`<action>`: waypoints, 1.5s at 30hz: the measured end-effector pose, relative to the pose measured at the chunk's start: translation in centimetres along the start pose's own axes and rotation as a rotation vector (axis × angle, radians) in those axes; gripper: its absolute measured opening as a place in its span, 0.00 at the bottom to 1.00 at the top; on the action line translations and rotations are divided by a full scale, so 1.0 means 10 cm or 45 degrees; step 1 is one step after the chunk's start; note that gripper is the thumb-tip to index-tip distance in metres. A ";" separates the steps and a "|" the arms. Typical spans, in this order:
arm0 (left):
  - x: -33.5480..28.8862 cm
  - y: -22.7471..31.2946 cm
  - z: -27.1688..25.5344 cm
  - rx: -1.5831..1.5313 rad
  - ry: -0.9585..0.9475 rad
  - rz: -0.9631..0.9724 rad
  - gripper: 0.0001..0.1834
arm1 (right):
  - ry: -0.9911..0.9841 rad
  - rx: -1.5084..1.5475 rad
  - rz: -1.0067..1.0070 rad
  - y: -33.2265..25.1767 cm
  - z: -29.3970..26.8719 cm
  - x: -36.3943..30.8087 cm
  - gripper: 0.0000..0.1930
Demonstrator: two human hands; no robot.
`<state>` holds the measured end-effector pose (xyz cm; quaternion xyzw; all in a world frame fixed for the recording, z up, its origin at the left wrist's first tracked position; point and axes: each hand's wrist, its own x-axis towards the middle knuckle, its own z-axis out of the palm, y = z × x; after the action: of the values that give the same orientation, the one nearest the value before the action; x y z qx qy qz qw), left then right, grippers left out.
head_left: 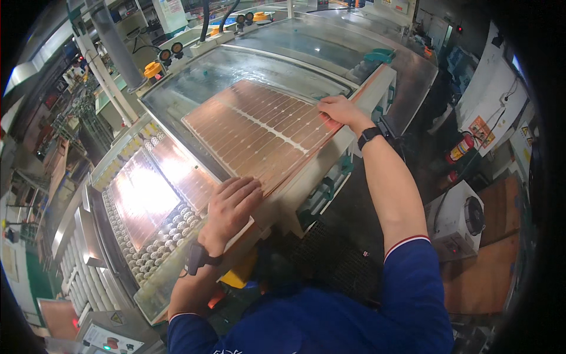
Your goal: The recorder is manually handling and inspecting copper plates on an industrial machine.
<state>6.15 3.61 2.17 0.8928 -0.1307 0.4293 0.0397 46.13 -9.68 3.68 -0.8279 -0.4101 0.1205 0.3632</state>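
Observation:
A large copper-coloured circuit board panel (247, 127), marked with rows of pale lines and dots, lies on the wet clear cover (177, 88) of a long machine. My right hand (342, 112) pinches its right edge near the far corner, fingers bent over the rim. At the near left corner, my left hand (236, 203) rests palm down, its fingers stretched out and close together over the edge. The left thumb is hidden. Dark bands sit on both wrists.
Left of the cover, copper panels (144, 192) lie on a bed of white rollers (171, 239), partly washed out by glare. Orange knobs (152, 69) stand along the machine's far side. A white box-shaped unit (457, 218) and a fire extinguisher (461, 147) are at the right.

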 end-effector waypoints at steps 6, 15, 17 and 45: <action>-0.20 -0.06 -0.25 0.046 0.187 -0.176 0.09 | 0.124 -0.098 -0.046 0.01 0.02 -0.06 0.22; -0.95 0.13 -0.51 0.079 0.193 -0.569 0.05 | 0.019 -0.032 -0.032 -0.05 -0.02 -0.05 0.16; -0.93 0.22 -0.47 0.071 0.241 -0.598 0.05 | -0.021 0.016 -0.020 -0.01 -0.06 -0.04 0.15; -1.15 0.24 -0.39 -1.187 0.710 -1.714 0.25 | 0.236 -0.445 -0.006 -0.08 0.13 -0.06 0.31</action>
<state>-4.29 4.30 -4.44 0.5351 0.2776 0.4203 0.6783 44.66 -9.21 3.26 -0.8849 -0.3916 -0.0303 0.2504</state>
